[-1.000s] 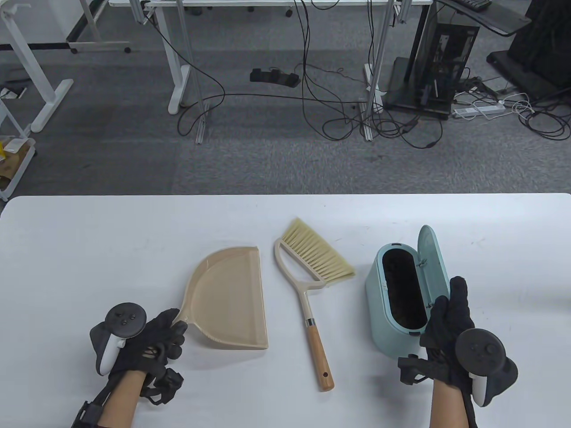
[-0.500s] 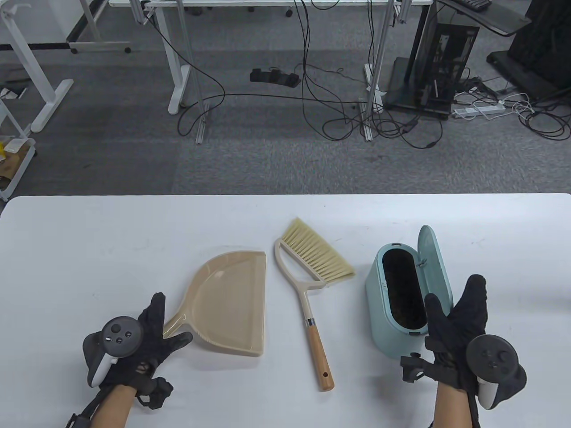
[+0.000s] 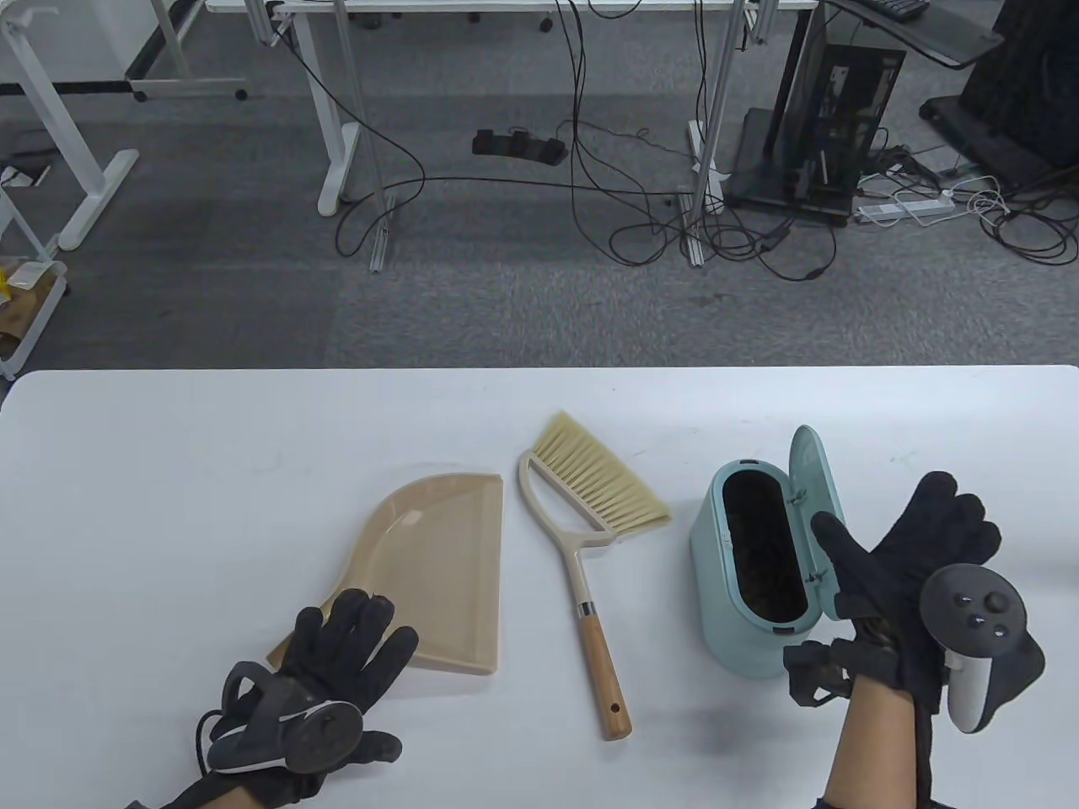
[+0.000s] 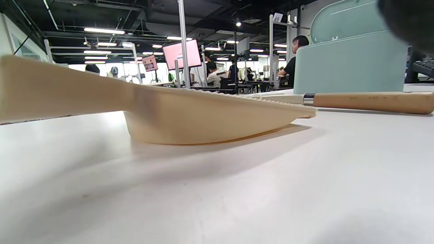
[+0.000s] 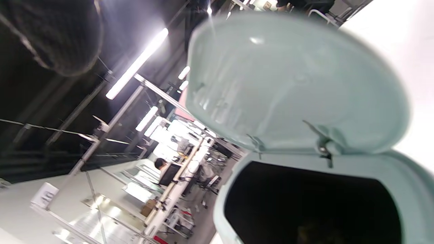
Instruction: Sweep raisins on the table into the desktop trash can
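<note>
A beige dustpan [image 3: 438, 565] lies flat on the white table [image 3: 169, 472]; it also shows in the left wrist view [image 4: 203, 115]. My left hand [image 3: 358, 657] is open, palm down, fingers spread over the dustpan's handle, which it hides. A hand brush [image 3: 590, 514] with a wooden handle lies between the dustpan and a teal desktop trash can [image 3: 716, 581]. The can's lid [image 3: 813, 489] stands open, with dark contents inside. My right hand [image 3: 885, 539] is open with fingers spread just right of the lid, holding nothing. I see no raisins on the tabletop.
The table's far edge [image 3: 539, 369] runs across the middle of the table view, with office floor, desk legs and cables beyond. The right wrist view shows the lid's underside [image 5: 288, 84] and the can's dark opening [image 5: 305, 203] very close.
My left hand let go of the dustpan handle, opened and turned palm down over it; the dustpan shifted slightly. My right hand moved right and away from the lid, fingers spreading.
</note>
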Available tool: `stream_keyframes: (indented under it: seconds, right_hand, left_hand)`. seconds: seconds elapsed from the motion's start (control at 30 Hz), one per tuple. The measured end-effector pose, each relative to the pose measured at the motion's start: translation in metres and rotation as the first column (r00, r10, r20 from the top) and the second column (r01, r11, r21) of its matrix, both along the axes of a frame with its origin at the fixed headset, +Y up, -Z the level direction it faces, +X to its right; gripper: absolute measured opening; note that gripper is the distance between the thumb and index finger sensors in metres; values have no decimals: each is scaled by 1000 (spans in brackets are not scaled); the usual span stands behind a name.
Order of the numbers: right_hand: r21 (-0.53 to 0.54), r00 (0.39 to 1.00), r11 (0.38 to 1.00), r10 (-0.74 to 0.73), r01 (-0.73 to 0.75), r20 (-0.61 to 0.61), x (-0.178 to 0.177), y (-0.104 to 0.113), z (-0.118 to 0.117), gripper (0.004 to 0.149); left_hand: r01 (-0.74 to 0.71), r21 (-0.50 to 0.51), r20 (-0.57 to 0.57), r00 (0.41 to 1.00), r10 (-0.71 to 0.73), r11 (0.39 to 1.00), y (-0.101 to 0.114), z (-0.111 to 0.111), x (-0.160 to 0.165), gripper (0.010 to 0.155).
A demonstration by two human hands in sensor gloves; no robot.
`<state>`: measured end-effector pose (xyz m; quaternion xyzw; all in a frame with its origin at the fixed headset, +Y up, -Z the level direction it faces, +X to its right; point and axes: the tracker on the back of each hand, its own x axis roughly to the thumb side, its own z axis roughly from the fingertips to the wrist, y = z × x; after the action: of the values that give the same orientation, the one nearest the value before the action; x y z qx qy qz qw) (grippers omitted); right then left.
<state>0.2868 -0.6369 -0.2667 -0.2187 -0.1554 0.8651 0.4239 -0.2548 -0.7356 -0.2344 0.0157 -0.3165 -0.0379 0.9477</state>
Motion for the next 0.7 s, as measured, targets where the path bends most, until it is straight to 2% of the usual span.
stream_keyframes:
  seconds: [0.13, 0.23, 0.3, 0.47, 0.57, 0.63, 0.7]
  right_hand:
    - [-106, 998, 994, 5, -12, -64, -18, -6, -22, 104]
    - [-127, 992, 988, 73, -86, -101, -36, -11, -32, 97]
    - [-180, 976, 974, 103, -138, -195, -53, -15, -39, 94]
    - [-248, 913, 895, 302, -371, -275, -91, -49, -51, 94]
    - [-242, 842, 814, 465, -528, -274, -106, -68, -54, 96]
    - [-225, 771, 739, 586, -635, -252, -110, -71, -53, 95]
    - [-233, 768, 733, 588, -639, -253, -111, -76, -52, 95]
  left_hand:
    - [-39, -20, -9, 999, 39, 999, 0, -2, -1, 105]
    - [-41, -53, -18, 999, 40, 998, -5, -4, -3, 104]
    - [-43, -72, -23, 999, 41, 996, -8, -6, -3, 104]
    - [-41, -104, -33, 999, 38, 994, -12, -6, -5, 104]
    - [-54, -100, -34, 998, 51, 994, -10, -6, -6, 103]
    - [-57, -102, -32, 998, 54, 993, -10, -6, -6, 103]
    - [-52, -108, -29, 998, 49, 993, -11, -6, -5, 103]
